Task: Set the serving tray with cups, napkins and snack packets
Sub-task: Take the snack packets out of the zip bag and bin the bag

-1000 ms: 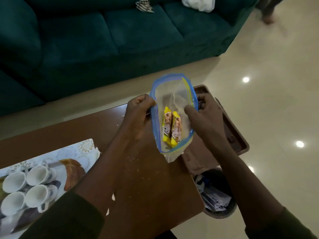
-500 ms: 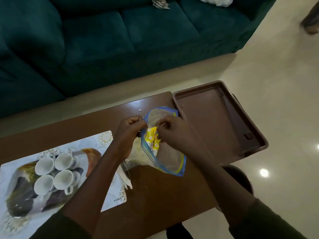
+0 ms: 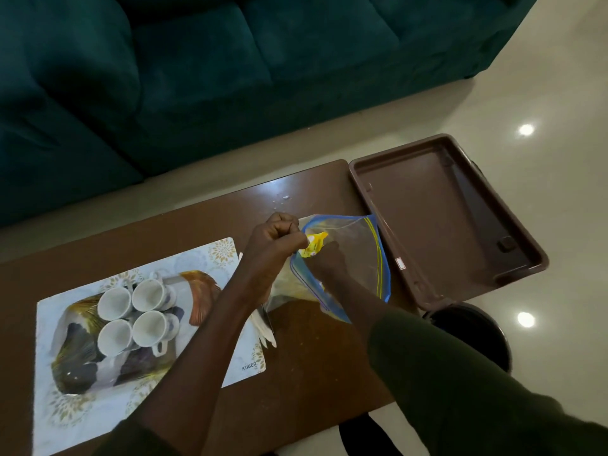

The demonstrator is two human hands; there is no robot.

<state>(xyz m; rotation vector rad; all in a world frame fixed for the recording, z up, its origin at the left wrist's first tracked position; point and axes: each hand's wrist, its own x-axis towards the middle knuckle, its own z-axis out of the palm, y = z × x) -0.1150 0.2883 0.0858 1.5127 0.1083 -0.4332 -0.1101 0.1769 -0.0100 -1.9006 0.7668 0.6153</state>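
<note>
One big teal sofa (image 3: 197, 77) fills the top, pale floor (image 3: 543, 77) beside it. Below it the brown worktop (image 3: 312, 357) runs across, and the brown tray (image 3: 460, 179) sits bare at its right end, hanging past the edge over a dark bin (image 3: 487, 327). On the left lies a printed mat (image 3: 82, 406), four white cups (image 3: 138, 311) clustered upright on it. White napkins (image 3: 266, 330) poke out at the mat's right edge, under the left forearm. Between mat and tray is a clear zip bag (image 3: 362, 258) with a blue rim, touching the tray's near wall. The left hand (image 3: 276, 238) is clenched, pinching the bag's mouth. The right hand (image 3: 329, 264) is down inside the bag; its grasp on the yellow packet (image 3: 314, 246) there — I cannot tell, the plastic hides the fingers.
</note>
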